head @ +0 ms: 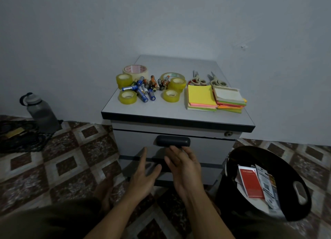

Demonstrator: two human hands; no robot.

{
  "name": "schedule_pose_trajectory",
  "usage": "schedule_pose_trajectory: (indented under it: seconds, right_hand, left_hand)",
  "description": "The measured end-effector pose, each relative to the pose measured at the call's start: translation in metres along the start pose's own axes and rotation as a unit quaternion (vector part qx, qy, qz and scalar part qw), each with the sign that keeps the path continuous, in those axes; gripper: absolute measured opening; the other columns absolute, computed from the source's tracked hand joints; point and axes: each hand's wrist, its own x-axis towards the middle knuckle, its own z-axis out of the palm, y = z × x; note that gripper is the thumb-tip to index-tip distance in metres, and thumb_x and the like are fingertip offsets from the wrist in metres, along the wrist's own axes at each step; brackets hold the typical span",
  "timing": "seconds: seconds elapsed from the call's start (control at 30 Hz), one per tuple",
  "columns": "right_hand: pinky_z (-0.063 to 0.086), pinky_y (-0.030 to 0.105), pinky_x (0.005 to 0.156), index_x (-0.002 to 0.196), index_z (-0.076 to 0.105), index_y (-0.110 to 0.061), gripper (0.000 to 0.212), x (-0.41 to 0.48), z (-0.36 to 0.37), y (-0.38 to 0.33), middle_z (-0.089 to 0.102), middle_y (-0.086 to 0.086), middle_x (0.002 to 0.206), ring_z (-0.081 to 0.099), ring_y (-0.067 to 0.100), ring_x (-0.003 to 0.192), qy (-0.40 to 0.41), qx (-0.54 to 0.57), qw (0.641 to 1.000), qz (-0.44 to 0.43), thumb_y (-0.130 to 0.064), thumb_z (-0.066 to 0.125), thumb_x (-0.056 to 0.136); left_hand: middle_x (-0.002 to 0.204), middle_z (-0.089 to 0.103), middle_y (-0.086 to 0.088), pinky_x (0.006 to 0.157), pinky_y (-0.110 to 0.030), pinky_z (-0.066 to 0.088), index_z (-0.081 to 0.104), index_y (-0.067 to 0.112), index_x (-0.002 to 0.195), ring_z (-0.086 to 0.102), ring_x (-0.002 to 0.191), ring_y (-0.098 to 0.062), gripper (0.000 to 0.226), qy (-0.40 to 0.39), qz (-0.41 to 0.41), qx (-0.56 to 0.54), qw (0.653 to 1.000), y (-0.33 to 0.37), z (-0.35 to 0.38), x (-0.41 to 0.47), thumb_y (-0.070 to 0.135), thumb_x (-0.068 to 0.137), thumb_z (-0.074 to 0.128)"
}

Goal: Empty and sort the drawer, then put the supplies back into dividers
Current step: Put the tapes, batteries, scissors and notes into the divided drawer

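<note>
- Cabinet: drawer is seen closed under the top.
- Bin is set right of the cabinet, with papers inside.
- Left hand is held loose before the drawer, fingers spread, nothing grasped.
- Right hand is unclenched, straight fingers placed under the handle.
- Notes, tape, scissors and batteries are grouped on top.

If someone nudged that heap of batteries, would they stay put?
Probably not: the batteries are round cylinders lying on their sides on a smooth cabinet top, so they would likely roll. The tape rolls beside them might stop some.
</note>
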Motion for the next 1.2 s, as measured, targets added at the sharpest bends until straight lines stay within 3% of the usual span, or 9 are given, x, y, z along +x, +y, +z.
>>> schedule_pose_trajectory:
  seconds: [0.2, 0.4, 0.6, 0.67, 0.87, 0.97, 1.03, 1.13, 1.2]
  right_hand:
    - [0.05, 0.045, 0.1, 0.118, 0.057, -0.013, 0.033, -0.002, 0.003, -0.002, 0.069, 0.018, 0.12, 0.066, 0.032, 0.114, -0.017, 0.036, 0.999, 0.015, 0.002, 0.064, 0.089]
    - [0.051, 0.044, 0.098, 0.109, 0.057, -0.013, 0.023, 0.0, 0.006, -0.005, 0.068, 0.017, 0.117, 0.063, 0.029, 0.118, -0.028, 0.041, 0.999, 0.021, 0.004, 0.055, 0.093]
    - [0.049, 0.044, 0.101, 0.094, 0.061, -0.011, 0.019, -0.012, 0.01, -0.006, 0.07, 0.017, 0.109, 0.065, 0.03, 0.115, -0.05, 0.032, 0.998, 0.026, 0.005, 0.053, 0.093]
    - [0.049, 0.044, 0.101, 0.094, 0.061, -0.011, 0.02, -0.019, 0.008, -0.006, 0.071, 0.017, 0.109, 0.066, 0.029, 0.114, -0.046, 0.027, 0.998, 0.026, 0.006, 0.051, 0.093]
    - [0.049, 0.045, 0.103, 0.104, 0.061, -0.006, 0.022, -0.037, 0.002, -0.001, 0.07, 0.02, 0.115, 0.068, 0.028, 0.111, 0.002, -0.015, 1.0, 0.013, 0.009, 0.055, 0.09]
    - [0.054, 0.043, 0.095, 0.102, 0.064, -0.003, 0.012, -0.047, -0.003, -0.003, 0.073, 0.017, 0.103, 0.071, 0.028, 0.102, 0.042, -0.136, 0.989, -0.025, 0.0, 0.064, 0.09]
    - [0.058, 0.039, 0.086, 0.1, 0.065, -0.007, 0.009, -0.053, -0.007, -0.009, 0.074, 0.013, 0.096, 0.072, 0.026, 0.095, 0.075, -0.245, 0.964, -0.071, -0.005, 0.065, 0.091]
    - [0.059, 0.04, 0.083, 0.102, 0.065, -0.017, 0.011, -0.059, -0.016, -0.025, 0.071, 0.007, 0.098, 0.068, 0.025, 0.094, 0.092, -0.338, 0.923, -0.157, -0.011, 0.064, 0.093]
    - [0.055, 0.044, 0.091, 0.103, 0.065, -0.027, 0.017, -0.061, -0.023, -0.038, 0.068, -0.001, 0.103, 0.065, 0.019, 0.099, 0.094, -0.387, 0.887, -0.235, -0.014, 0.064, 0.092]
  left_hand:
    - [0.162, 0.023, 0.007, 0.105, -0.03, 0.027, -0.004, 0.058, 0.15, 0.031, 0.143, -0.016, 0.077, 0.009, -0.006, 0.011, 1.0, 0.001, -0.01, -0.002, 0.056, 0.096, 0.051]
    - [0.16, 0.018, 0.015, 0.113, -0.032, 0.023, -0.007, 0.06, 0.148, 0.026, 0.146, -0.014, 0.077, 0.0, -0.004, 0.003, 1.0, -0.001, -0.015, 0.0, 0.058, 0.095, 0.049]
    - [0.152, -0.01, 0.031, 0.117, -0.032, 0.017, -0.025, 0.063, 0.14, 0.017, 0.145, -0.008, 0.09, -0.033, 0.034, 0.037, 0.998, -0.019, -0.016, -0.004, 0.051, 0.097, 0.054]
    - [0.153, -0.007, 0.03, 0.116, -0.028, 0.015, -0.025, 0.06, 0.142, 0.015, 0.138, -0.001, 0.09, -0.034, 0.039, 0.047, 0.998, -0.021, -0.015, -0.01, 0.044, 0.1, 0.053]
    - [0.157, 0.028, 0.018, 0.12, -0.039, 0.03, 0.015, 0.064, 0.145, 0.033, 0.143, -0.011, 0.07, 0.077, 0.063, 0.021, 0.995, -0.023, -0.02, -0.031, 0.028, 0.101, 0.055]
    - [0.155, 0.037, 0.013, 0.116, -0.041, 0.037, 0.023, 0.06, 0.143, 0.042, 0.137, -0.011, 0.062, 0.11, 0.11, 0.038, 0.987, -0.013, -0.027, -0.038, 0.03, 0.1, 0.057]
    - [0.153, 0.04, 0.013, 0.114, -0.037, 0.039, 0.028, 0.055, 0.145, 0.044, 0.135, -0.01, 0.06, 0.121, 0.142, 0.038, 0.982, -0.005, -0.031, -0.042, 0.03, 0.099, 0.057]
    - [0.145, 0.044, 0.015, 0.103, -0.013, 0.041, 0.036, 0.051, 0.143, 0.044, 0.132, -0.006, 0.055, 0.14, 0.199, 0.026, 0.97, 0.011, -0.041, -0.044, 0.027, 0.099, 0.058]
    - [0.138, 0.048, 0.015, 0.101, -0.018, 0.041, 0.044, 0.045, 0.142, 0.045, 0.13, -0.008, 0.049, 0.167, 0.242, 0.052, 0.954, 0.024, -0.051, -0.043, 0.032, 0.098, 0.06]
